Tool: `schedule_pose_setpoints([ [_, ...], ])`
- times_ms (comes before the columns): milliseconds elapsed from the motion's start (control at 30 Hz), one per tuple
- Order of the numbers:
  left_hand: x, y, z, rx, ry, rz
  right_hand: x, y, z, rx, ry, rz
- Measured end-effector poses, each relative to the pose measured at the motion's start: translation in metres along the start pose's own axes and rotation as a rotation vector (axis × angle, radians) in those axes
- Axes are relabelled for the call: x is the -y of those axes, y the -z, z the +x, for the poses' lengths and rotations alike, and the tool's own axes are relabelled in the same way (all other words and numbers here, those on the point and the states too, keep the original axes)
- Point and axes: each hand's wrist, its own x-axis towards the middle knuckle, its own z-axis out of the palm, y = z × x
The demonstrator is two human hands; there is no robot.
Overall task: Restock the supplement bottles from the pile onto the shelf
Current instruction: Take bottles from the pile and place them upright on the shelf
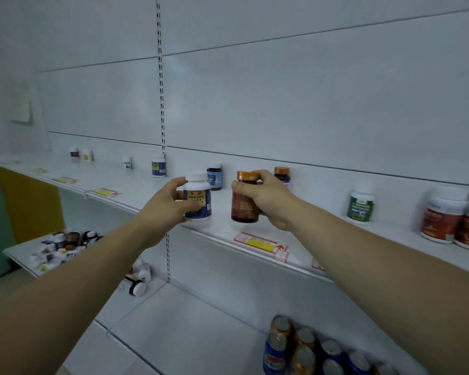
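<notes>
**Two bottles held at the shelf edge**

Your two bare forearms fill the foreground, reaching up toward the shelf, the long white board that runs from the far left to the right edge.

Taking the shelf as the landmark: your left hand is at its front edge, fingers and thumb curled round a white bottle with a white cap and a blue and yellow label, held upright. Just right of it, your right hand wraps an amber bottle with an orange cap, fingers over the cap and thumb on the side, also upright above the shelf's front. Whether either bottle touches the board you cannot tell.

Standing on the shelf along the back wall: two red jars at the far right, a green bottle left of them, an orange-capped dark bottle behind your right hand, a blue bottle behind the white one, and smaller bottles farther left, blurred. A red and yellow price tag sits on the shelf's front lip below your right hand.

Below the shelf, to the left, the pile of loose bottles lies on a lower board. Below it to the right stand cans.
</notes>
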Motion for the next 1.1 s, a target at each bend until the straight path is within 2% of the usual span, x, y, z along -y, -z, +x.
schedule_pose_setpoints([
  [333, 0.036, 0.063, 0.127, -0.072, -0.009, 0.29, -0.037, -0.054, 0.123, 0.116, 0.045, -0.098],
  [533, 0.067, 0.107, 0.202, -0.023, 0.042, 0.462, -0.06, -0.093, 0.172, 0.129, 0.031, -0.123],
  [800, 0.109, 0.152, 0.306, 0.095, -0.225, 0.689, -0.064, -0.138, 0.227, 0.016, -0.015, -0.274],
  [867, 0.115, 0.159, 0.328, 0.057, -0.306, 0.798, -0.063, -0.145, 0.235, -0.001, -0.036, -0.288],
  [933, 0.125, 0.168, 0.349, -0.008, -0.313, 0.913, -0.065, -0.153, 0.244, -0.017, -0.056, -0.302],
  [1100, 0.14, 0.172, 0.381, -0.009, -0.353, 0.988, -0.071, -0.163, 0.257, -0.056, -0.061, -0.346],
])
